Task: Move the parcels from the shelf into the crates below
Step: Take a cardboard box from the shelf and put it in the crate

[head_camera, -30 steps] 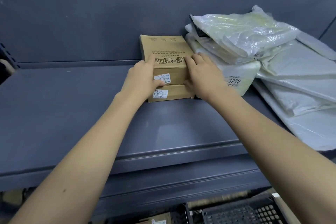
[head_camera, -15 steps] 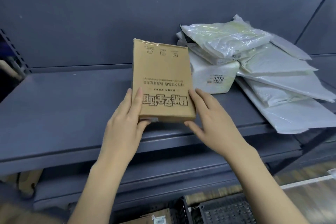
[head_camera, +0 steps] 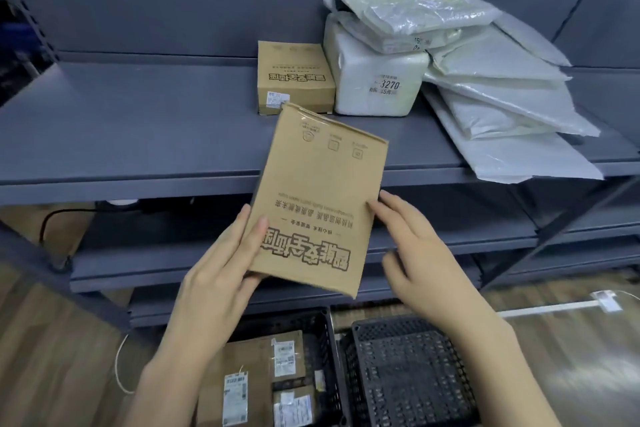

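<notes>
Fingers of the left hand [head_camera: 214, 274] curl round the near left corner of a flat brown box [head_camera: 313, 204], thumb on top, and hold it in the air in front of the shelf [head_camera: 138, 135], while the right hand [head_camera: 415, 253] has straight, spread fingers with the tips just touching the box's right edge. Below, the left crate [head_camera: 325, 333] has brown parcels [head_camera: 256, 378] with white labels in it, and the right crate [head_camera: 405, 371] is beside it. Far back on the shelf sit a second brown box [head_camera: 294, 76] and, right of it, a pile of white bags [head_camera: 485, 80].
</notes>
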Tool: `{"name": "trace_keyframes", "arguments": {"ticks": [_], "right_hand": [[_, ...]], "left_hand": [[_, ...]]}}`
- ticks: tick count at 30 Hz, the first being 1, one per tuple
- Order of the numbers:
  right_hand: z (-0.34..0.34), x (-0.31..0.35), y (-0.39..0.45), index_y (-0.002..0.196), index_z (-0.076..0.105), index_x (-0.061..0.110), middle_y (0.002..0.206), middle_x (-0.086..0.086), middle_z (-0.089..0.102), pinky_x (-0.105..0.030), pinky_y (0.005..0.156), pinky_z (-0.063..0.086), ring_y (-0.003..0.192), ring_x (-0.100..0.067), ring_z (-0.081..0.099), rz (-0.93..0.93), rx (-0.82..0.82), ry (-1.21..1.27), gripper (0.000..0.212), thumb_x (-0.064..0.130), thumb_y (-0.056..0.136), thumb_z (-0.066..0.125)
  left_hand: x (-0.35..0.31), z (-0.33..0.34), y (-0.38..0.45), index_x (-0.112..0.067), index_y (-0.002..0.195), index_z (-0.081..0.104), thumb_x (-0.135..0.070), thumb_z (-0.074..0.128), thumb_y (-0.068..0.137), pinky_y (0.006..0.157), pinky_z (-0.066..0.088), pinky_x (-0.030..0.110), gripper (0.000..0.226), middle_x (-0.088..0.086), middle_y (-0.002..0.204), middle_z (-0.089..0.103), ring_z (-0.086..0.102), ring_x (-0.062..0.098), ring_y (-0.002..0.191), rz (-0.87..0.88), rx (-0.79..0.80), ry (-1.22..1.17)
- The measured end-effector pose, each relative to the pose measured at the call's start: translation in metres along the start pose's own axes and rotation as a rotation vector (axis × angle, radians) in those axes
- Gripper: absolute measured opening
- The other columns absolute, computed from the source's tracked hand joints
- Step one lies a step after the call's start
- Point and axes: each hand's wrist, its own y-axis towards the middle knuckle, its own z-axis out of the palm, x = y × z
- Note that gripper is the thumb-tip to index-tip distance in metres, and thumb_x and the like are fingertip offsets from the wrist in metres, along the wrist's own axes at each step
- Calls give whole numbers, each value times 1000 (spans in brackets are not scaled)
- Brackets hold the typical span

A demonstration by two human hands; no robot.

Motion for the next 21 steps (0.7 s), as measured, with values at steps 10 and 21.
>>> {"name": "trace_keyframes", "arguments": {"ticks": [10, 21], "right_hand": [[-72, -21, 23, 152, -5, 22, 159, 5, 2, -20, 115, 9, 144, -3, 3, 93, 39, 24, 105, 51, 79, 66], [-62, 1, -8, 152, -2, 22, 145, 13, 14, -13, 90, 27, 106, 13, 22, 124, -99, 100, 113, 42, 73, 77]], "left_hand": [[-36, -5, -1, -19, 142, 35, 2, 78, 67, 108, 33, 34, 89, 5, 150, 31, 38, 18, 133, 156, 2, -45], [-51, -22, -3, -53, 139, -6, -20, 77, 75, 108, 32, 21, 109, -46, 134, 15, 30, -23, 122, -239, 190, -311]]}}
